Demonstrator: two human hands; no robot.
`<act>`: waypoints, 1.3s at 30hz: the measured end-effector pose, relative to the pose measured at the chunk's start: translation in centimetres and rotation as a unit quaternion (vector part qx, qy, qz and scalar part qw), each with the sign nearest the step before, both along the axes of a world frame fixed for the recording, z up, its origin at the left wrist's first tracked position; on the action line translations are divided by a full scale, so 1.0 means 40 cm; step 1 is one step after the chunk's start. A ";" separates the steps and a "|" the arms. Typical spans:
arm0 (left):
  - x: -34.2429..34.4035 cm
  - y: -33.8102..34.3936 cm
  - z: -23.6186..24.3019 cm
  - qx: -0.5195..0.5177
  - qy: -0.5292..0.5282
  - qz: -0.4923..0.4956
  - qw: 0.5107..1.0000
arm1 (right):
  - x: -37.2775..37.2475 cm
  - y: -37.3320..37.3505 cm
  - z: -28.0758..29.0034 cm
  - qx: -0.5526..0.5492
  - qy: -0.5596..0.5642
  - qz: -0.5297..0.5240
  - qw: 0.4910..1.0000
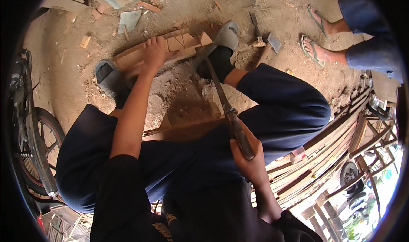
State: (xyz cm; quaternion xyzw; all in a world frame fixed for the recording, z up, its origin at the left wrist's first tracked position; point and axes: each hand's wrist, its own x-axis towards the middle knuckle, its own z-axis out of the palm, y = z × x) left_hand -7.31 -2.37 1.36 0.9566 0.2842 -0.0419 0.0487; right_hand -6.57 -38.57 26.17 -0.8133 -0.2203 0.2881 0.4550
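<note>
The person's left arm reaches forward, its hand point(154, 52) laid over the wood point(179, 42), fingers slightly bent; whether they clamp it cannot be told. The wood lies between the sandals point(226, 38), its long axis left to right, the right end farther off. The right hand point(250, 153), drawn back, wraps the tool's handle point(237, 129); the blade point(218, 87) points forward and slightly left, toward the wood's right end.

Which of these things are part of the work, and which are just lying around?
In use:
long tool, in the right fingers
notched piece, under the left fingers

Apparently just lying around:
pale flat scrap
small grey plate
planks
</note>
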 end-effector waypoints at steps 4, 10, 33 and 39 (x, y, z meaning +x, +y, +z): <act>0.006 -0.014 0.007 -0.028 0.007 0.002 1.000 | 0.047 0.098 -0.033 -0.038 0.077 -0.033 0.996; -0.001 0.004 -0.009 0.000 -0.009 0.008 1.000 | -0.012 0.014 0.014 -0.016 0.052 -0.039 0.998; -0.008 -0.006 -0.001 0.009 -0.039 -0.013 0.999 | -0.002 0.018 0.039 -0.013 0.011 -0.013 1.000; -0.018 -0.011 -0.022 -0.008 -0.035 -0.012 0.999 | 0.041 0.097 -0.014 -0.042 0.100 -0.034 0.993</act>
